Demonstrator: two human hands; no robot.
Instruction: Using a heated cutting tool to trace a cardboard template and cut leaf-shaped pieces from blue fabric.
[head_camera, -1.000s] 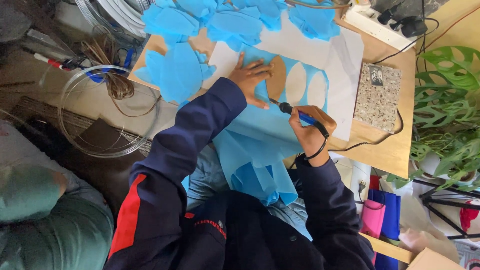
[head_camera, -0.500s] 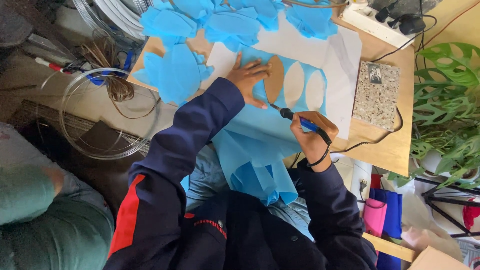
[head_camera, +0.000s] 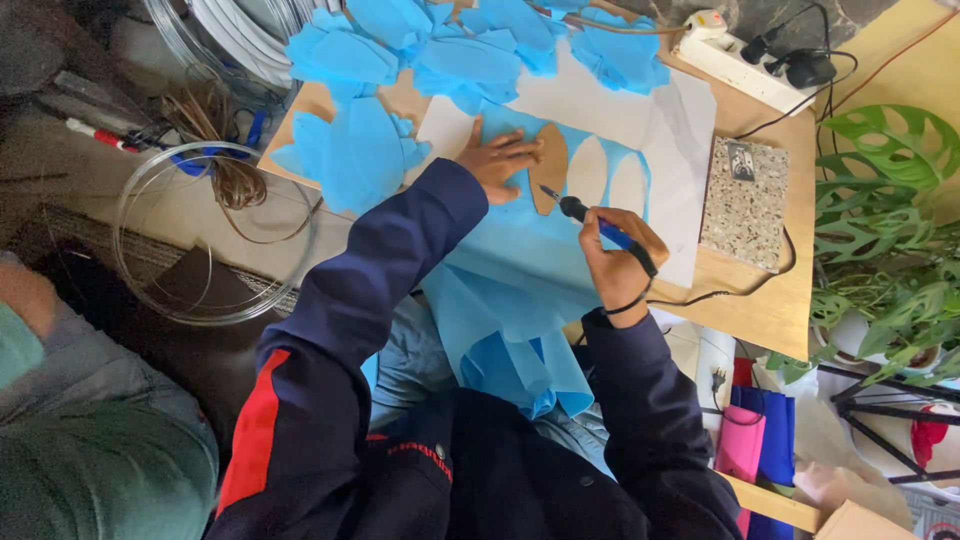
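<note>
Head view looks straight down on a person in a dark blue jacket seated at a wooden desk (head_camera: 770, 310), and the brown leaf-shaped template (head_camera: 549, 168) serves as the landmark for everything else. Left hand (head_camera: 497, 160) lies flat with fingers spread, pressing on the left edge of the template, apparently to pin it and the blue fabric sheet (head_camera: 520, 270) under it so neither slides. Right hand (head_camera: 612, 262), just below and right of the template, is closed in a pen-like grip around a blue-handled hot cutting tool (head_camera: 590, 220); the tip touches the template's lower right edge, so the edge seems to guide the cut. A black cord (head_camera: 720, 296) trails from that hand toward the right.

Just right of the template, 2 leaf-shaped holes (head_camera: 608, 178) show white paper (head_camera: 640, 120) through the fabric. Above and left of the template lie heaps of cut blue petals (head_camera: 440, 55). Well right of it sits a speckled stone tile (head_camera: 742, 204), probably a rest for the hot tip. The fabric hangs off the desk edge below the template into the person's lap. Far left of it lie clear hoops (head_camera: 215, 235).
</note>
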